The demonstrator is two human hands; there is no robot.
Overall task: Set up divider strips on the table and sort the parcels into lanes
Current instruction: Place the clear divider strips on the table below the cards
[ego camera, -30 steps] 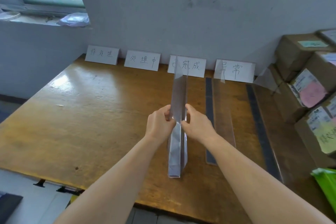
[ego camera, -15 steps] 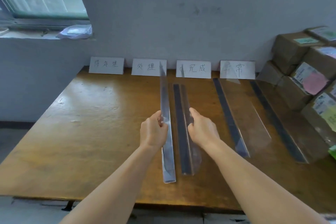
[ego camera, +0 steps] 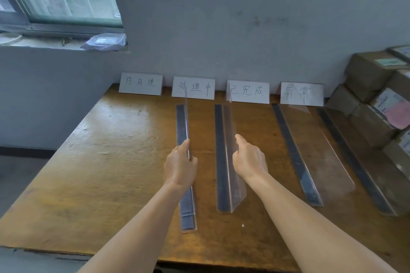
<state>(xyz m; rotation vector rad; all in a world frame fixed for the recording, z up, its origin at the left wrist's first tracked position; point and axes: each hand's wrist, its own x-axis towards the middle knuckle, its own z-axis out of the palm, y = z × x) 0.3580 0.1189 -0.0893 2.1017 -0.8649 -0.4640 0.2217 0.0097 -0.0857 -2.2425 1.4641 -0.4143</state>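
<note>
Your wooden table (ego camera: 106,162) carries four clear divider strips. Parcels (ego camera: 375,99) at 3 o'clock are cut off by the frame. Your left hand (ego camera: 180,167) pinches the leftmost strip (ego camera: 185,126), its upright wall nearly invisible. Your right hand (ego camera: 249,158), fingers curled, touches the second strip (ego camera: 228,139); grip unclear.

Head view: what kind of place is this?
Probably a small parcel sorting or dispatch room. Labelled cardboard boxes are stacked at the right, four handwritten sign cards stand along the wall, and clear divider strips split the wooden table into lanes.
</note>
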